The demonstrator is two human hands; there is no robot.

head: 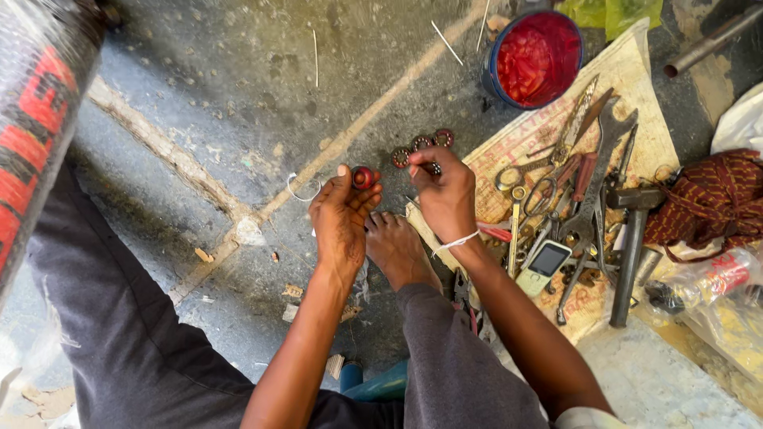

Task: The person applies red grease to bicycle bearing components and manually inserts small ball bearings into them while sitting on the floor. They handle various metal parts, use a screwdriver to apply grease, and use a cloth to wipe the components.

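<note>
Left hand (340, 218) pinches small red-greased bearing (362, 176) just left of ring row (421, 144), right hand (445, 191) grips dark tool (431, 168) there; greasy bearing could slip onto dirty floor (222, 95).

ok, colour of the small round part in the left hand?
Red, with a dark centre; small round part in the left hand, head view.

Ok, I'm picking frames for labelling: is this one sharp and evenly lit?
Head view: hands and tools are sharp; daylight is soft, shadows faint; the wrapped roll at the left edge is blurred; the white bag looks washed out.
</note>
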